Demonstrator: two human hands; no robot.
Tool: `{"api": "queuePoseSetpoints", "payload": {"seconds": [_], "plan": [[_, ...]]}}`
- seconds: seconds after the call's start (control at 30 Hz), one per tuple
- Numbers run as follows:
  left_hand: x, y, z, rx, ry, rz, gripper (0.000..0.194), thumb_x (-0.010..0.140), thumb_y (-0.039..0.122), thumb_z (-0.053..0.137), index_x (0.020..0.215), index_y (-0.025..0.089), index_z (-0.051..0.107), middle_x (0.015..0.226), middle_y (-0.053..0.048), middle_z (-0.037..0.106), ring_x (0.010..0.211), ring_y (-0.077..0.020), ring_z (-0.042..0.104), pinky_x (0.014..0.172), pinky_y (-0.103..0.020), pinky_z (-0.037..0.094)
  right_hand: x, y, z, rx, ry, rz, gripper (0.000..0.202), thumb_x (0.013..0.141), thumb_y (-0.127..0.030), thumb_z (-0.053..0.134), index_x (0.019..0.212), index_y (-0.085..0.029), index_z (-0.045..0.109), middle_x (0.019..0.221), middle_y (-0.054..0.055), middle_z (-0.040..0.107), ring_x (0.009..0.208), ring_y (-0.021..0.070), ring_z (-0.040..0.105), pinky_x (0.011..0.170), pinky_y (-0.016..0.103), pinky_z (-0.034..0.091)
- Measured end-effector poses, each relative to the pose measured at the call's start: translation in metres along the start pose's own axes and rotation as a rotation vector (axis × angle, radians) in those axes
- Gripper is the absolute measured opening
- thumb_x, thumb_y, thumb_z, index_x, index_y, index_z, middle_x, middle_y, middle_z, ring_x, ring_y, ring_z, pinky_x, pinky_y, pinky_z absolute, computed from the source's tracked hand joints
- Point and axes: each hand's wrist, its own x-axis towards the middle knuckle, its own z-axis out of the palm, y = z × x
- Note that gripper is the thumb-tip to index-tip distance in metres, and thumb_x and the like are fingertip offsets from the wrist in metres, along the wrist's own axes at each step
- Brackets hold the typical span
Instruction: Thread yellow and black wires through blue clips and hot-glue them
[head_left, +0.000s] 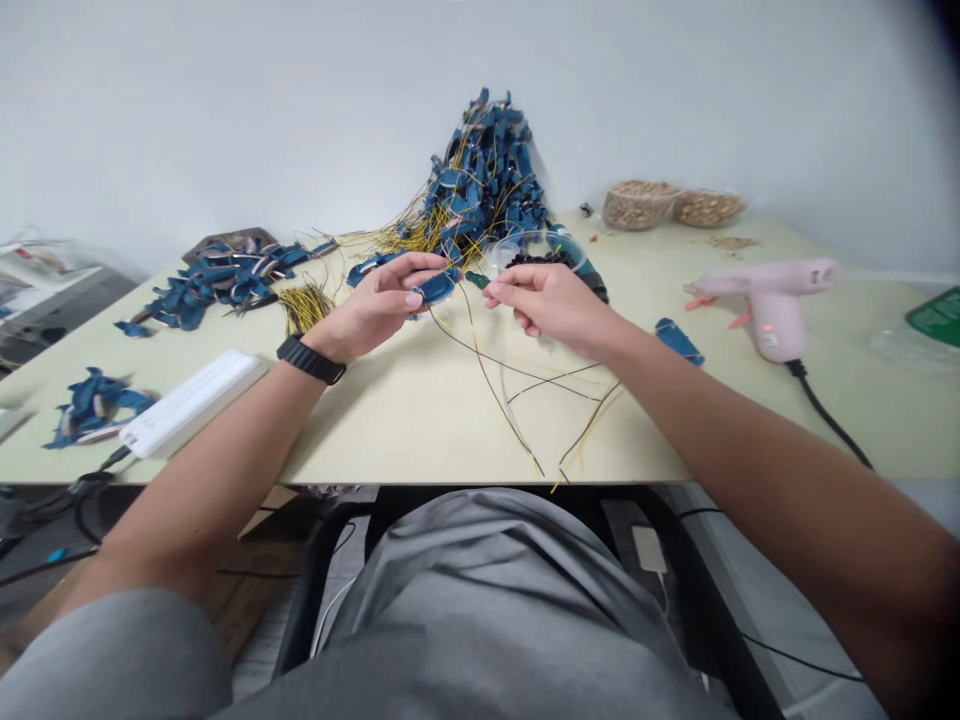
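Note:
My left hand [382, 300], wearing a black watch, pinches a small blue curved piece [438, 287] between thumb and fingers. Thin black and yellow wires [487, 375] trail from near it across the table toward the front edge. To the right, my right hand [547, 305] has its thumb and forefinger closed on a small dark green piece [477, 281] that points toward the blue one. Whether the two touch is too small to tell. Just behind the right hand is a clear round container [577, 258] with small black parts [544, 257] in it.
A tall heap of blue pieces with wires [487, 180] leans at the wall. More blue pieces [217, 285], a bundle of yellow wires [306, 305] and a white power strip [193, 403] lie left. A pink glue gun [772, 300] with a black cord stands right. Two tubs [640, 205] sit behind.

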Motion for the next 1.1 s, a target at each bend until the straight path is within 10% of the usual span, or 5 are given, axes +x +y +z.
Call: {"api": "queuePoseSetpoints", "payload": {"seconds": [0.37, 0.67, 1.1], "plan": [[-0.005, 0.006, 0.017, 0.111, -0.033, 0.01, 0.079, 0.06, 0.053, 0.13, 0.124, 0.023, 0.093, 0.131, -0.015, 0.095, 0.125, -0.0357, 0.092, 0.108, -0.047, 0.071, -0.004, -0.003, 0.014, -0.001, -0.055, 0.023, 0.028, 0.118, -0.026, 0.092, 0.09, -0.024, 0.087, 0.102, 0.004, 0.089, 0.061, 0.0116, 0.052, 0.055, 0.031, 0.04], [-0.006, 0.003, 0.017, 0.149, -0.056, -0.001, 0.077, 0.059, 0.048, 0.131, 0.122, 0.026, 0.093, 0.139, -0.012, 0.093, 0.14, -0.0362, 0.089, 0.105, -0.044, 0.073, -0.005, 0.005, 0.018, -0.235, 0.063, -0.25, 0.022, 0.103, -0.015, 0.096, 0.088, -0.024, 0.083, 0.094, 0.002, 0.084, 0.09, 0.0202, 0.072, 0.083, 0.034, 0.053], [-0.006, 0.005, 0.017, 0.222, -0.097, 0.035, 0.08, 0.057, 0.052, 0.133, 0.121, 0.024, 0.092, 0.143, -0.014, 0.094, 0.149, -0.0402, 0.088, 0.112, -0.043, 0.075, -0.012, -0.012, 0.022, 0.091, -0.094, 0.112, 0.038, 0.12, -0.003, 0.079, 0.086, -0.019, 0.079, 0.09, 0.003, 0.083, 0.055, 0.0078, 0.051, 0.049, 0.026, 0.034]]}}
